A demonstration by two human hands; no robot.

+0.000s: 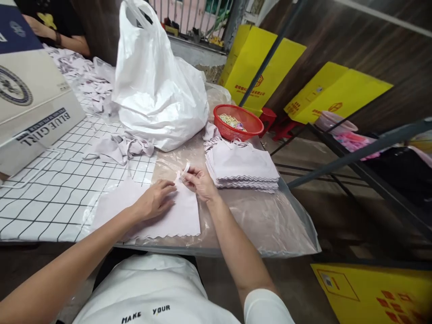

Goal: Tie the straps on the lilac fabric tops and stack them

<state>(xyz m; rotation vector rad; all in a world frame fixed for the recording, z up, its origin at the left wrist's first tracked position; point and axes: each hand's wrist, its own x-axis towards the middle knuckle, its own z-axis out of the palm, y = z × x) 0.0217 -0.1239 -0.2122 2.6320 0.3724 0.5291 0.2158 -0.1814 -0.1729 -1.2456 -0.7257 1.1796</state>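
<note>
The cloth [185,218] lies by the front edge of the counter [249,225]. The right hand [200,183] pinches its strap [186,168]; the left hand [157,199], loosely spread, rests on the cloth, gripping nothing visible. Light pressure there should keep it flat.

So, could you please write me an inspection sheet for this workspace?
Surface: checked cloth, with wrinkled clear plastic sheeting on the right.
Job's things: pale fabric piece spread out, wavy edge nearest the person; fabric stack to its right.
Clutter: white bag, red basket, crumpled fabric, printed carton.
Hands: left hand over the piece; right hand pinching a narrow strip in its fingers.
Cables: nothing seen.
Surroundings: yellow boxes, another person's hand at far left.
</note>
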